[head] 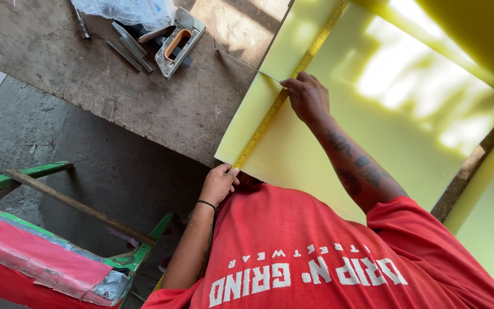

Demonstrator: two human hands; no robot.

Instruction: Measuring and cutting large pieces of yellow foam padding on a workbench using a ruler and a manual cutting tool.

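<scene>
Pinning a yellow tape measure point(270, 114) to foam sheet point(338, 114) — left-hand fingers point(231, 170) pinch its end, right-hand fingers point(290, 87) press it flat.

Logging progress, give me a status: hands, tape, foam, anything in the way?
Left hand pins tape at foam near edge. Right hand presses tape further up. Stapler on bench, apart from foam.

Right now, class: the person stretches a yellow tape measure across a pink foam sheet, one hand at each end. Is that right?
Not quite. The foam sheet is pale yellow, not pink, as the head view shows. The rest holds: the left hand pins the yellow tape measure at the near edge and the right hand presses it farther along.
</scene>
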